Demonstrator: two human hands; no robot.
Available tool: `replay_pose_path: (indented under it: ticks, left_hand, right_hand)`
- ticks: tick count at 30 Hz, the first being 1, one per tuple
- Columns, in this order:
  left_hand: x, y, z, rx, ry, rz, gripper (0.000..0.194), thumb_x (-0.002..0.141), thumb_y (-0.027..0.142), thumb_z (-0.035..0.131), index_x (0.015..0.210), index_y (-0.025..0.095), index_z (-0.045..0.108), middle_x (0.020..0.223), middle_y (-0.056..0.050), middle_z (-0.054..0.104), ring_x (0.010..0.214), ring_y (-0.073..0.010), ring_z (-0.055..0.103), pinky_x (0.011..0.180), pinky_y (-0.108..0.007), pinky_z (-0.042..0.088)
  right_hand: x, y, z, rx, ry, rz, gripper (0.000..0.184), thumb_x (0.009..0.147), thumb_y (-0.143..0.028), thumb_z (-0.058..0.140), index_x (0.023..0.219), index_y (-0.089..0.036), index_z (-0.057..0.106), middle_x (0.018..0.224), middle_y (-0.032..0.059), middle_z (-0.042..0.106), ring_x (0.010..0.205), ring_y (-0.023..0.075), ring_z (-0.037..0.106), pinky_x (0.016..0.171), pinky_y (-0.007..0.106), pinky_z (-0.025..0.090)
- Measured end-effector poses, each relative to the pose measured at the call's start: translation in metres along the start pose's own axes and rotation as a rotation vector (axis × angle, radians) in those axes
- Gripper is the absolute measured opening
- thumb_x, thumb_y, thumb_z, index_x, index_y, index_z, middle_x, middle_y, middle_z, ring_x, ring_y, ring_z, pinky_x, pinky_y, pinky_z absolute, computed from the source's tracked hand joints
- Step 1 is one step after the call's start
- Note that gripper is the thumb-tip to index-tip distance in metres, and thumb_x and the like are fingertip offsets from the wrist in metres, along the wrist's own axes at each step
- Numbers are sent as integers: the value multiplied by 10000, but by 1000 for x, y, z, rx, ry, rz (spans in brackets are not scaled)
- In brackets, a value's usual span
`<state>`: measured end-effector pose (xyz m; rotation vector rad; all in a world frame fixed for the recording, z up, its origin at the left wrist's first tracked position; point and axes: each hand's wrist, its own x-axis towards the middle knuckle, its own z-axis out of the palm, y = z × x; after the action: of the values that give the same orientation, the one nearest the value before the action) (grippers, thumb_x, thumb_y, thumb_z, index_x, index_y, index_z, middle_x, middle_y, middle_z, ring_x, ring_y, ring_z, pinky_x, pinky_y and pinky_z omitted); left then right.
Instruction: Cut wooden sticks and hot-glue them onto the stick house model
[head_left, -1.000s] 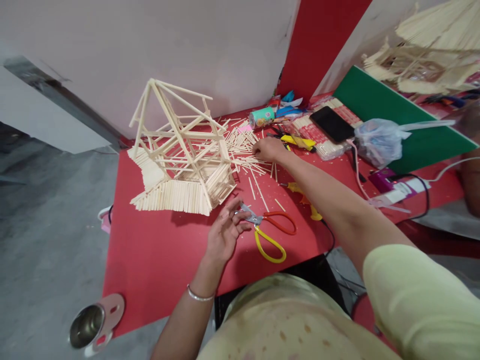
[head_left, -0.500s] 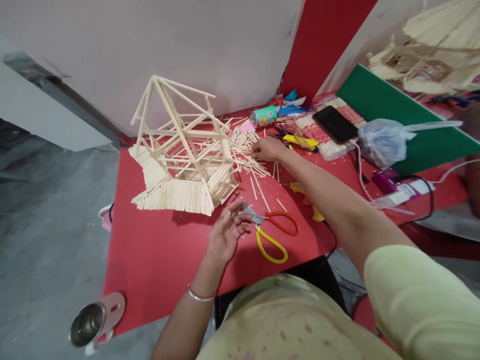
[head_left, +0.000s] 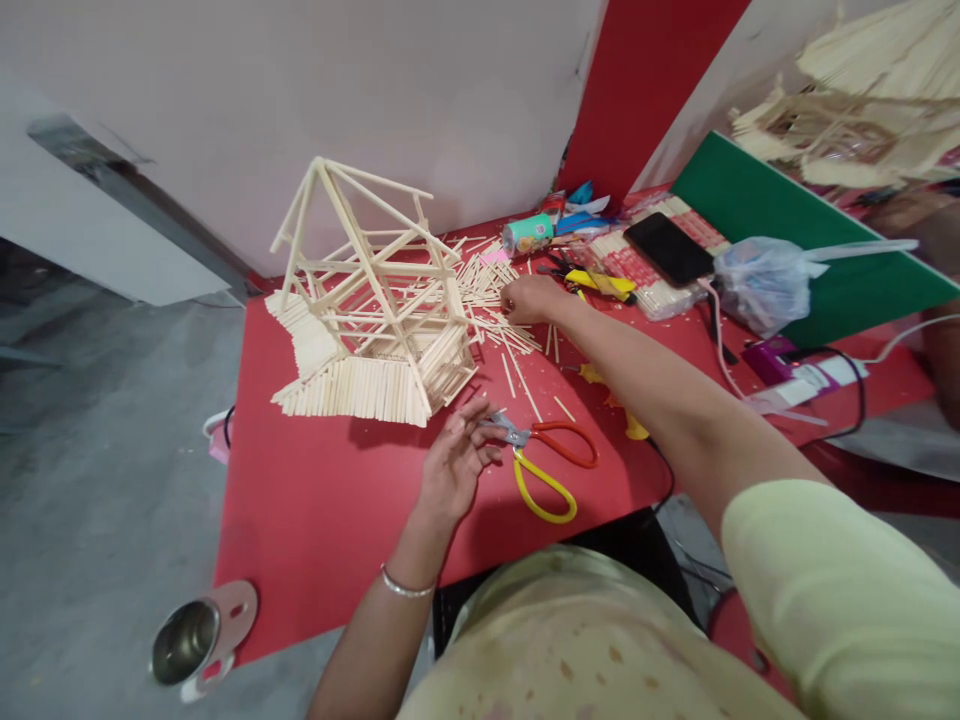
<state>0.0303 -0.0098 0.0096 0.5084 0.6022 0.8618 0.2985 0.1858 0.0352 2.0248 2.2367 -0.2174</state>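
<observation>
My left hand [head_left: 455, 462] is palm up on the near side of the table, its fingers loosely bent and apart, beside the blades of scissors [head_left: 516, 436] with one red and one yellow handle. My right hand [head_left: 527, 299] reaches into a pile of loose thin wooden sticks [head_left: 480, 280]. Its fingers are curled down and closed among the sticks; what is between them is hidden. Left of the pile stands a model house frame [head_left: 386, 290] of wooden sticks, with a slatted base [head_left: 356, 390].
A glue gun [head_left: 636, 427] lies partly under my right forearm. Behind it are a green can [head_left: 528, 234], a black phone [head_left: 669, 248], a plastic bag [head_left: 765, 285] and a green board [head_left: 817, 230]. A metal cup [head_left: 186, 640] sits at the table's left corner.
The view has shifted slightly. My right hand stays at the stick pile, its fingers turned a little further down. My left hand keeps its place by the scissors.
</observation>
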Motion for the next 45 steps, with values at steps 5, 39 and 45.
replay_pose_path:
  ticks: [5,39,45]
  left_hand:
    - [0,1,0,-26,10,-7,413,845,407,718,1176,160,708,1141,-123,711,876,-191,688,648,-275,548]
    - [-57,23,27,-201,86,54,299,669,270,909,830,126,703,705,22,660,499,-24,521,436,-131,349]
    - [-56,26,25,-208,98,64,265,698,278,883,779,137,674,671,24,629,513,-36,517,450,-143,361]
  right_hand:
    - [-21,18,-18,151,151,9,265,877,-261,635,1078,-170,781,1044,98,778,953,221,681,796,289,447]
    - [-239,-165,28,423,1113,-533,391,843,-73,762,1166,-289,715,990,27,768,929,166,680,851,317,562]
    - [-235,-167,29,415,1079,-512,392,874,-109,742,1194,-334,707,999,20,766,920,174,687,840,336,564]
